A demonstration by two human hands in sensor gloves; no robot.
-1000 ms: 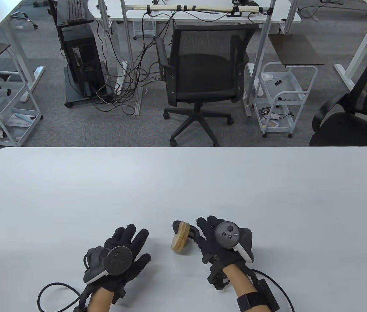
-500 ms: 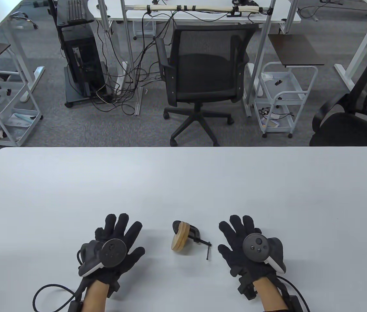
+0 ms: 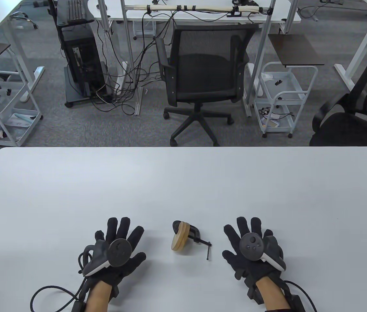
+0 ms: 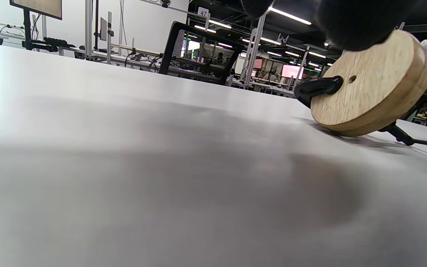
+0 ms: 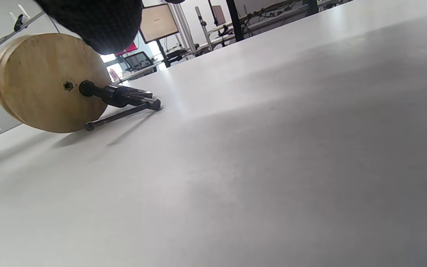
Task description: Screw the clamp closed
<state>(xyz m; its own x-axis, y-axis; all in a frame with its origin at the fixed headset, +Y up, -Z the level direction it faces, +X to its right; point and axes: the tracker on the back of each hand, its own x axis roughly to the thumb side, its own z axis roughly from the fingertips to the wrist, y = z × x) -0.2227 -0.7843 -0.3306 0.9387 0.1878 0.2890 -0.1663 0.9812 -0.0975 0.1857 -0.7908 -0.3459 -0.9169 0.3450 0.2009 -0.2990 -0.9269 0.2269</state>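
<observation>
Clamp (image 3: 192, 236) sat untouched on the table (image 3: 183, 182), both hands flat and clear of it.

Clamp lay near the table's 6 o'clock edge, between the two hands, gripping two stacked wooden discs (image 3: 179, 240); discs stood tilted on edge. Screw (image 5: 119, 95) pressed against the disc face, its crossbar handle (image 3: 208, 251) pointing toward 6 o'clock with one end on the table. Left hand (image 3: 118, 252) rested palm-down at the clamp's 9 o'clock, fingers spread apart, holding nothing. Right hand (image 3: 251, 250) was palm-down at 3 o'clock, fingers likewise apart, holding nothing. Office chair (image 3: 203, 71) stood beyond the table at 12 o'clock.
</observation>
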